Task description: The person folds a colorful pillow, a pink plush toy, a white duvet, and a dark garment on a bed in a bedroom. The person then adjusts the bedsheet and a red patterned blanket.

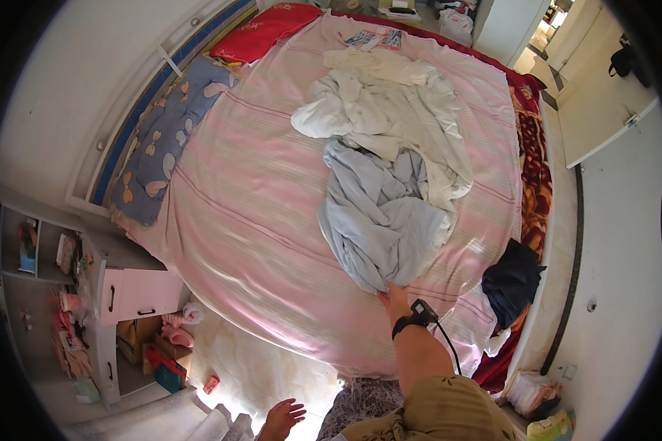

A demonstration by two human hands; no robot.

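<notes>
A light grey-blue bed cover [379,213] lies crumpled on the bed, its near end coming to a point. My right hand [396,296], arm stretched forward, has its fingers closed on that near end; the fingertips are partly hidden by the cloth. Beyond the cover, and joined or overlapping with it, spreads a rumpled white quilt [390,110]; I cannot tell which. Low over the floor by the bed's near edge, my left hand [281,420] holds nothing, its fingers spread.
A pink striped sheet [257,198] covers the bed. A grey-blue patterned pillow [173,136] and a red pillow [265,33] lie along the left side. Dark clothing [513,283] rests at the right edge. A cabinet with pink drawers [151,292] stands at left, a white door [610,110] at right.
</notes>
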